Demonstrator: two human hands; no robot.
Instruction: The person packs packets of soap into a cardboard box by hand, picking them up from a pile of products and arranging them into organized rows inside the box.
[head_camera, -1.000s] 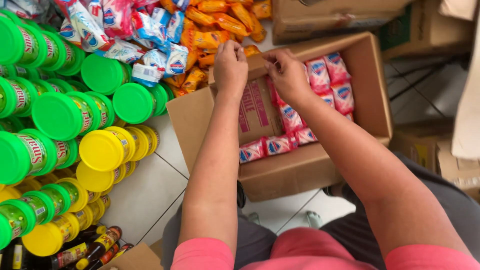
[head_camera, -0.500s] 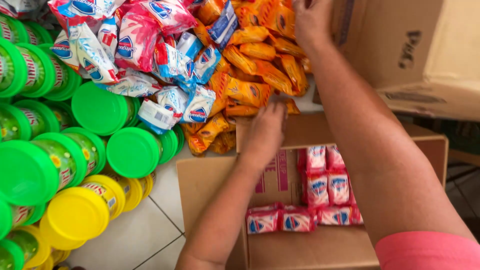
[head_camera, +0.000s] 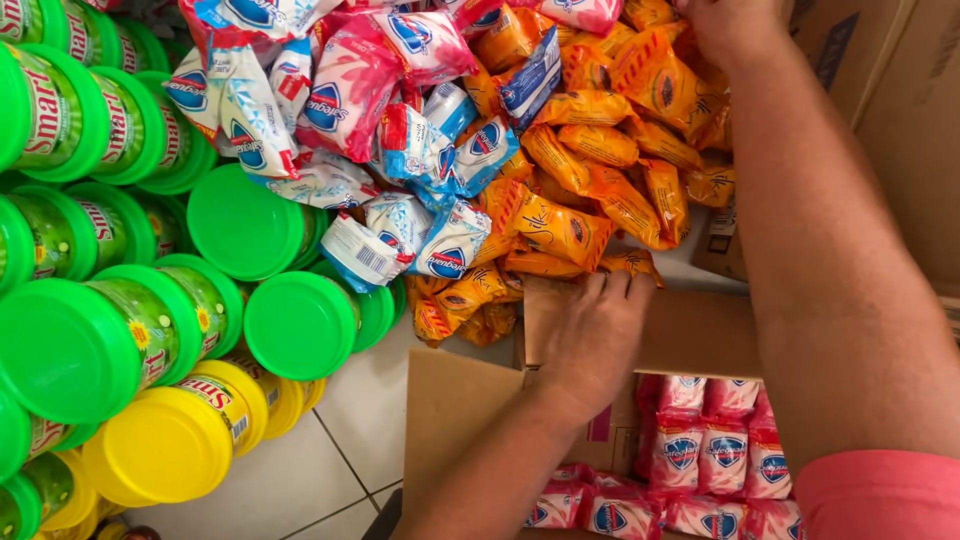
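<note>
My left hand lies flat on the box flap, fingers curled over its edge, just below the orange packs. The flap's long side runs left to right. My right hand is up in the packs, cut off, so I cannot tell its grip. Pink soaps fill the box, too many hidden to count.

Pale, glossy floor tiles with dark grout lines show at the bottom, lit evenly by bright daylight. Plain brown cardboard cartons close off the upper right corner.
</note>
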